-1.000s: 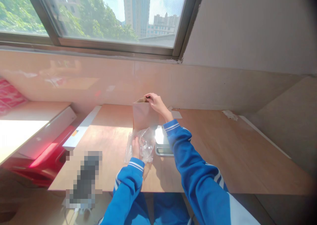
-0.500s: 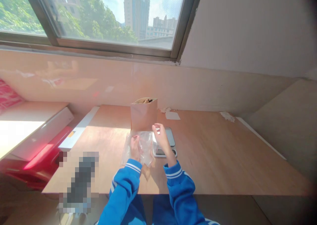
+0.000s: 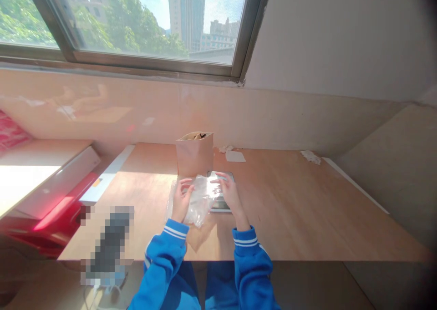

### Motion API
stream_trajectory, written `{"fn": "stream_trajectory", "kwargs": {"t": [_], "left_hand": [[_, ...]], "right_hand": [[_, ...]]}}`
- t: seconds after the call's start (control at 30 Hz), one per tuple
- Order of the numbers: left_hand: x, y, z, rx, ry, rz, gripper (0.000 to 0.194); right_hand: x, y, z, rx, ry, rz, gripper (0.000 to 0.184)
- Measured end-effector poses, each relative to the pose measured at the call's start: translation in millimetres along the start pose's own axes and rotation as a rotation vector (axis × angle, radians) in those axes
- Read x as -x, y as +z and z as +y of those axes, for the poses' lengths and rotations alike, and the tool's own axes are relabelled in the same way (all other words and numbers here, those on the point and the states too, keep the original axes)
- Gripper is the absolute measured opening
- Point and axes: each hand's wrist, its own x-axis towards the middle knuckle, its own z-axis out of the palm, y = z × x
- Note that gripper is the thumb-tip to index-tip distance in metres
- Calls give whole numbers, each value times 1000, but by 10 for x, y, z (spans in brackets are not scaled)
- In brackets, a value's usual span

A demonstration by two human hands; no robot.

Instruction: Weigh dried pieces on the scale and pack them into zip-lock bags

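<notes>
The right hand has been withdrawn from the paper bag and brought to the clear plastic bag.

We have a clear, glossy plastic bag, its thin film wrinkled and slack, between our left hand and right hand.

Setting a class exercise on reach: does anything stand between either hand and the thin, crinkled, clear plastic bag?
Nothing visible does: the left hand and right hand are at the clear plastic bag. The tan, upright paper bag stands farther back.
</notes>
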Motion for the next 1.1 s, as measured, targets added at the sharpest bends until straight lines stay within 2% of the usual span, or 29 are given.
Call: {"fn": "stream_trajectory", "kwargs": {"t": [0.1,0.17,0.27,0.37,0.43,0.5,0.53,0.63,0.7,0.77,0.87,0.97,1.03,1.1], "left_hand": [[37,-138,56,-142,13,149,17],[51,-239,66,-318,-44,226,20],[64,-326,78,-665,-112,256,28],[81,-276,114,-872,35,279,31],[100,-178,124,-899,180,194,34],[126,-65,86,-897,264,9,36],[142,-14,43,-906,263,-84,38],[190,80,-146,-1014,90,-309,41],[213,87,-268,-1069,-21,-397,45],[222,64,-347,-1104,-61,-421,46],[212,17,-382,-1151,-56,-388,42],[196,-7,-386,-1175,-35,-361,39],[187,-15,-386,-1154,-24,-372,40],[180,-38,-369,-1093,-16,-412,41]], "right_hand": [[74,-165,87,103,-42,173,33],[162,-332,174,266,-94,246,31],[352,-568,337,525,-176,200,31],[560,-683,483,683,-165,121,37],[663,-689,535,738,-135,95,40],[719,-670,546,762,-111,80,41],[732,-658,540,766,-101,75,42],[748,-637,511,770,-71,87,41],[763,-642,513,763,-62,122,40],[788,-662,548,728,-81,197,37],[821,-716,645,640,-124,361,34],[827,-776,737,555,-75,506,34],[822,-802,775,506,-13,555,34],[816,-813,794,479,21,551,33]]}}
